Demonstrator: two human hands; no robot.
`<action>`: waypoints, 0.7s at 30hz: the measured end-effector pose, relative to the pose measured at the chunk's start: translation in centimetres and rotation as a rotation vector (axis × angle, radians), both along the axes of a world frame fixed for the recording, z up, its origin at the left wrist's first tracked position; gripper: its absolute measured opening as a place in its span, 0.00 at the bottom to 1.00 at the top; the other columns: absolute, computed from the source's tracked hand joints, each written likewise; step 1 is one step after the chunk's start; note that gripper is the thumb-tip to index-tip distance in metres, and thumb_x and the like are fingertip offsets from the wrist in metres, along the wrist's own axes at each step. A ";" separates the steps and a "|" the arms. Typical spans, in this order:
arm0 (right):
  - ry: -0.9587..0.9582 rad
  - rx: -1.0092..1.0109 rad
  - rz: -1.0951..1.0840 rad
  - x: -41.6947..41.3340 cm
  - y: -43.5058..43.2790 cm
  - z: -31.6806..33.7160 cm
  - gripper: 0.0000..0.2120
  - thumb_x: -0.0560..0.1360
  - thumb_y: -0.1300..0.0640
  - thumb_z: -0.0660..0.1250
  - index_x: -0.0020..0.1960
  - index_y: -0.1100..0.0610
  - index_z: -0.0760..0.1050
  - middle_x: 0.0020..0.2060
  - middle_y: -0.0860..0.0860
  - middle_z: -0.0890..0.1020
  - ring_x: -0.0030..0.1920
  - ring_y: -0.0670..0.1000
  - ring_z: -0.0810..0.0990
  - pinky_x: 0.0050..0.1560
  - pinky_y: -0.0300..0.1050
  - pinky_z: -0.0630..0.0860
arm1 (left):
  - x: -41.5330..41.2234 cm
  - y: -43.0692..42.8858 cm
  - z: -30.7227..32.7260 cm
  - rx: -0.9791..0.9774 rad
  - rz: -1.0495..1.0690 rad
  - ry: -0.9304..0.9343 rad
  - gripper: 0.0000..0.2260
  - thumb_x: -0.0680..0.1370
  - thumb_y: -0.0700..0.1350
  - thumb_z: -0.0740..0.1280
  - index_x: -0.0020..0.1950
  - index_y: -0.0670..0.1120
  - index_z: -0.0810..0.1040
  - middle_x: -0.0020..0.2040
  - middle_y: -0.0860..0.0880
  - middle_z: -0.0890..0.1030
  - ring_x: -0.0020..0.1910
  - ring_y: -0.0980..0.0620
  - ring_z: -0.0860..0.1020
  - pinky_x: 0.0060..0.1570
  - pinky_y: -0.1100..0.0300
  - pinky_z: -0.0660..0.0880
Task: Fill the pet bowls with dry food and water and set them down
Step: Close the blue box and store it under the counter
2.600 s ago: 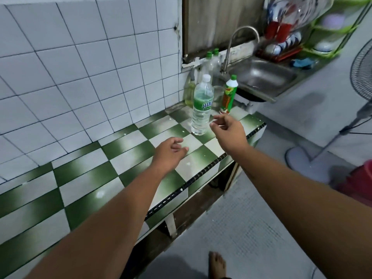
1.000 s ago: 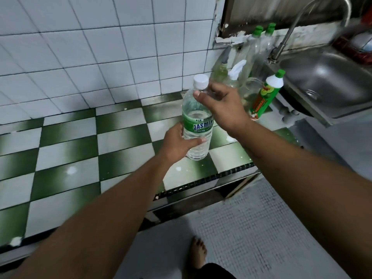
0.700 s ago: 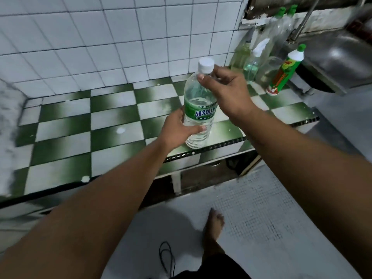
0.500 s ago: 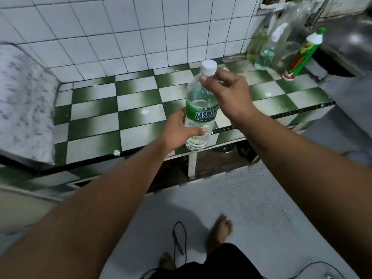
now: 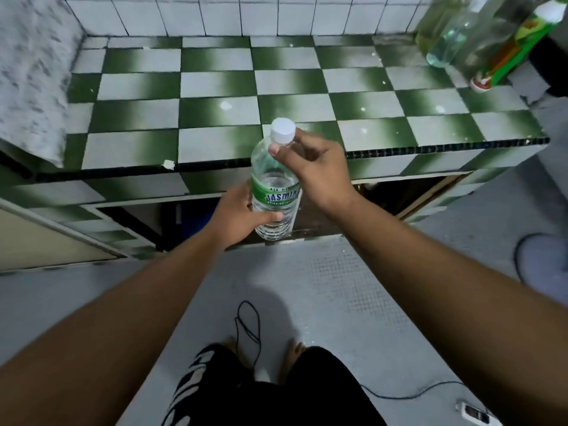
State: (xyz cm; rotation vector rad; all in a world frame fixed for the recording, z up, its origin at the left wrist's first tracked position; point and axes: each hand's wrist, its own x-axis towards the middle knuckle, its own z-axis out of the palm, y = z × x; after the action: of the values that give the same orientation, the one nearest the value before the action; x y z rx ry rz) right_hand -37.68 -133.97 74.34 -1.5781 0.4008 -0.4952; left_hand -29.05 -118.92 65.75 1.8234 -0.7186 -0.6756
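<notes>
Water bottle (image 5: pixel 275 186) is up in the air just in front of the table (image 5: pixel 215 84) edge, out over the floor (image 5: pixel 338 272), roughly upright with its white cap (image 5: pixel 282 129) leaning a touch toward the table; the cap is on.

Left grip (image 5: pixel 242 215) is wrapped round the lower body under the green label, so it's carrying the weight from low down; right grip (image 5: pixel 321 170) is pinched on the neck right under the cap, thumb in front, fingers behind. My guess is the top one is either steadying it or setting up to twist the cap off, which makes sense with the other clamped low as the anchor.

No pet bowls anywhere that I can see from here, so I'd say the water part is barely started and the food part not at all; the bottle looks fairly full, hard to say exactly.

Some cleaning bottles (image 5: pixel 455 35) sit at the far right corner of the table, well away from the action; there's a thin cable (image 5: pixel 247 321) on the floor in front of the table by the person's feet, easy to snag when stepping off to wherever the bowls are.
</notes>
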 end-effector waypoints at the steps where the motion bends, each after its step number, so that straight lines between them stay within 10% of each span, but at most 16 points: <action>1: 0.019 -0.009 0.015 -0.2 0.1 -1.5 0.16 0.73 0.58 0.75 0.60 0.62 0.82 0.53 0.55 0.86 0.54 0.54 0.85 0.59 0.58 0.81 | -0.5 0.2 -1.7 0.007 0.012 0.013 0.30 0.65 0.50 0.84 0.66 0.52 0.79 0.58 0.57 0.85 0.59 0.60 0.82 0.62 0.57 0.77; 14: 0.121 0.027 0.065 2.3 0.2 -25.3 0.15 0.69 0.59 0.79 0.56 0.56 0.85 0.57 0.51 0.83 0.61 0.50 0.81 0.65 0.57 0.76 | 0.2 1.4 -25.7 0.049 0.146 0.180 0.29 0.66 0.44 0.83 0.66 0.45 0.79 0.60 0.50 0.86 0.61 0.50 0.83 0.66 0.46 0.78; 21: 0.110 0.061 0.047 7.3 -1.1 -38.5 0.15 0.70 0.60 0.78 0.57 0.58 0.84 0.57 0.54 0.82 0.59 0.50 0.82 0.63 0.57 0.77 | 5.2 -0.7 -37.6 0.173 0.117 0.129 0.22 0.69 0.40 0.82 0.61 0.49 0.82 0.51 0.64 0.83 0.50 0.71 0.81 0.49 0.73 0.75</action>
State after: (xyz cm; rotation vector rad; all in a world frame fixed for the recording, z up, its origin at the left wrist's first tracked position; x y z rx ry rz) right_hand -30.37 -135.05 35.81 -1.5560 0.4575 -0.3575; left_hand -23.88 -119.63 28.10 1.9422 -0.4764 -0.7892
